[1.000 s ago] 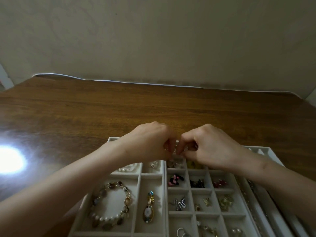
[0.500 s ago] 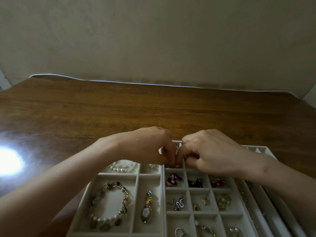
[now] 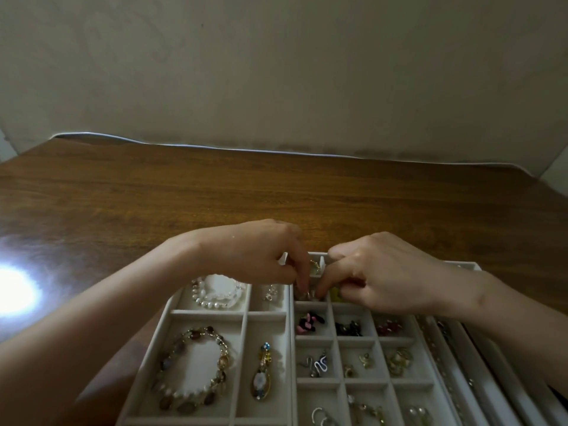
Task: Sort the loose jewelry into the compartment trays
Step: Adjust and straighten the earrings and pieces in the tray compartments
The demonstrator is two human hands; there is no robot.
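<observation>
Left hand (image 3: 255, 256) and right hand (image 3: 387, 272), fingers curled, both pinch a small metal piece (image 3: 308, 295) inside a grid tray (image 3: 335, 336) compartment.

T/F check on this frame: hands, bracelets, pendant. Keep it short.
1. The left hand and right hand are both over the trays. True.
2. The pearl bracelet hangs from the left hand. False: it lies in a far compartment.
3. The beaded bracelet and pendant share a compartment. False: a divider separates them.
4. Fingertips of both hands meet over one small compartment. True.
</observation>
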